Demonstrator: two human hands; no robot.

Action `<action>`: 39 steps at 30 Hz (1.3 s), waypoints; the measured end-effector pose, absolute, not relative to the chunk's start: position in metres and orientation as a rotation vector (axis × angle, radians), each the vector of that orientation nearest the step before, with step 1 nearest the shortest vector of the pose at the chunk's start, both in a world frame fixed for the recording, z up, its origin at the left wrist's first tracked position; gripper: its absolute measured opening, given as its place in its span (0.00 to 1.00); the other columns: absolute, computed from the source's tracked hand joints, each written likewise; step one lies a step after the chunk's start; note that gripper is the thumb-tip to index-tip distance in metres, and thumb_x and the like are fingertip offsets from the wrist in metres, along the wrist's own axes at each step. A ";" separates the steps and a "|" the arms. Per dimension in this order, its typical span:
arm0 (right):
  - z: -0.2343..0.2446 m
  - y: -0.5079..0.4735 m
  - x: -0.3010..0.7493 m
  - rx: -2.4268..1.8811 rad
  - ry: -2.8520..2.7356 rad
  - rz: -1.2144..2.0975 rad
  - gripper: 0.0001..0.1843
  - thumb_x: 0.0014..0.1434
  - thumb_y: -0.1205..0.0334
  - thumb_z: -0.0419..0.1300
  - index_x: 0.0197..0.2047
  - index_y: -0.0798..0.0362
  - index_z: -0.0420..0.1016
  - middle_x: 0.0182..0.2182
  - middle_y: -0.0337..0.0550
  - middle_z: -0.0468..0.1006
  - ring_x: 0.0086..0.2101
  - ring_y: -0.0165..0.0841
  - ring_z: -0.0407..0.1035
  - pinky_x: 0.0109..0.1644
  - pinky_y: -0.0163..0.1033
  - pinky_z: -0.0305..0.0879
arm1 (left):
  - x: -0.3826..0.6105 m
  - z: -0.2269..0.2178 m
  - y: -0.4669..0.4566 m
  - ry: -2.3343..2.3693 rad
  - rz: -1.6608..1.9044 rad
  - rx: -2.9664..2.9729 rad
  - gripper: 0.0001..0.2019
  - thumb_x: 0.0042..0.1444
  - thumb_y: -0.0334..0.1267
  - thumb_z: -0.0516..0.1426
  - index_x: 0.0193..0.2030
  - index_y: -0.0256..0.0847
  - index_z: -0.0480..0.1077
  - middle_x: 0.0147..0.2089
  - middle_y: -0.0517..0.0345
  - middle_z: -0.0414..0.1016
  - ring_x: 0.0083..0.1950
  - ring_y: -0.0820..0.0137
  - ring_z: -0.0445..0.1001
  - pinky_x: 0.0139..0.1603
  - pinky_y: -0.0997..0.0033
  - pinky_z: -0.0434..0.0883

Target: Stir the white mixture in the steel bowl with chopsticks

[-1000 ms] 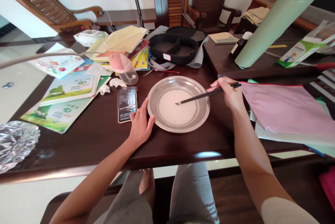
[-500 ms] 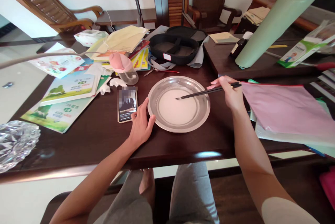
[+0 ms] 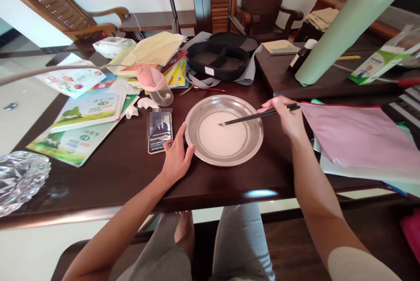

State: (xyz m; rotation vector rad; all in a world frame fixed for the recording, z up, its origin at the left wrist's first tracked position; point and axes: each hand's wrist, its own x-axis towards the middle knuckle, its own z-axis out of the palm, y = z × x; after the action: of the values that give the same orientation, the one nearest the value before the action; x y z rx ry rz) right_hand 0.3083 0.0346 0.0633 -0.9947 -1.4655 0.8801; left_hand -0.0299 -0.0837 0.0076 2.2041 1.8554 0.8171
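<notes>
A round metal dish (image 3: 224, 161) with whitish liquid (image 3: 226, 136) in it stands on the dark table before me. My left hand (image 3: 176, 154) rests at the dish's left rim, its thumb and fingers spread and touching the edge, beside a phone (image 3: 160, 134) with a lit screen. In my right hand (image 3: 288, 117), a pair of black chopsticks (image 3: 249, 117) is gripped near the far end. They slant down leftward over the dish, their tips together at the liquid near its middle.
Books (image 3: 72, 141), crumpled tissues and a pink-lidded cup (image 3: 152, 80) lie to the left, near a glass bowl (image 3: 22, 180). Behind the dish are scissors (image 3: 187, 91) and an open black case (image 3: 218, 62). A green flask (image 3: 344, 38) and a pink pouch (image 3: 357, 134) are at right.
The chopsticks and my right hand have shifted slightly to the left. My left hand and the dish stay in place.
</notes>
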 end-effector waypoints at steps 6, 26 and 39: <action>0.060 0.034 0.308 -0.968 -1.482 1.001 0.23 0.61 0.37 0.64 0.29 0.47 0.82 0.22 0.40 0.83 0.27 0.39 0.81 0.40 0.46 0.79 | -0.028 0.009 -0.084 1.885 0.800 2.204 0.33 0.74 0.53 0.37 0.79 0.36 0.45 0.75 0.34 0.63 0.67 0.53 0.72 0.65 0.55 0.54; 0.066 0.027 0.296 -0.964 -1.571 0.984 0.21 0.60 0.37 0.66 0.31 0.47 0.83 0.27 0.40 0.86 0.31 0.39 0.83 0.43 0.45 0.79 | -0.027 0.010 -0.084 1.888 0.813 2.151 0.33 0.74 0.53 0.39 0.79 0.36 0.47 0.76 0.34 0.61 0.69 0.51 0.68 0.65 0.53 0.56; 0.063 0.029 0.298 -1.012 -1.554 0.966 0.21 0.59 0.36 0.65 0.30 0.45 0.83 0.27 0.40 0.85 0.32 0.42 0.83 0.44 0.47 0.79 | -0.029 0.008 -0.084 1.805 0.900 2.284 0.34 0.75 0.54 0.38 0.79 0.33 0.46 0.74 0.33 0.63 0.63 0.53 0.70 0.66 0.53 0.61</action>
State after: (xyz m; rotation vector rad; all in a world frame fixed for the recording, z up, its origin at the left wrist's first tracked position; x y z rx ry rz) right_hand 0.2983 0.0294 0.0629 -1.0120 -1.5538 0.9659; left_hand -0.0294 -0.0839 0.0079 2.2836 1.8046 0.9000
